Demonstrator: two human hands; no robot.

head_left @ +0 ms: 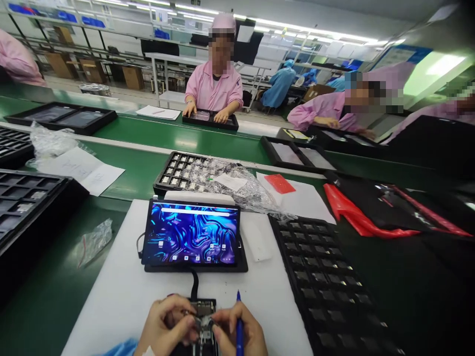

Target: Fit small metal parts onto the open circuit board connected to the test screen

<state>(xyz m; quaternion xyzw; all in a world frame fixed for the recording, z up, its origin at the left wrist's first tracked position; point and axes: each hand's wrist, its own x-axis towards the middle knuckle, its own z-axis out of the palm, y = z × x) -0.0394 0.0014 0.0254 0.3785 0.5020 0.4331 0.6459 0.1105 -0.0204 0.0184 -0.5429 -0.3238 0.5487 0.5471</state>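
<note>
My left hand (168, 324) has thumb and fingers pinched on a small part at a circuit board assembly (204, 307); fingertips hide most of that part. Opposite it, my right hand (237, 326) pinches at the same spot. A blue pen (239, 324) is tucked between its fingers, tip pointing away from me. From the board a black flat cable (195, 284) runs up to a tablet (191, 235) propped on a black stand, its lit screen showing a blue swirl wallpaper with app icons. All of this rests on a white foam sheet (107, 296).
Black compartment trays with small parts stand to the right (319, 277) and left (33, 202). Behind the tablet, a parts tray (174, 173) lies partly under bubble wrap (252, 190). A small plastic bag (95, 242) is on the left. Co-workers in pink sit across the green line.
</note>
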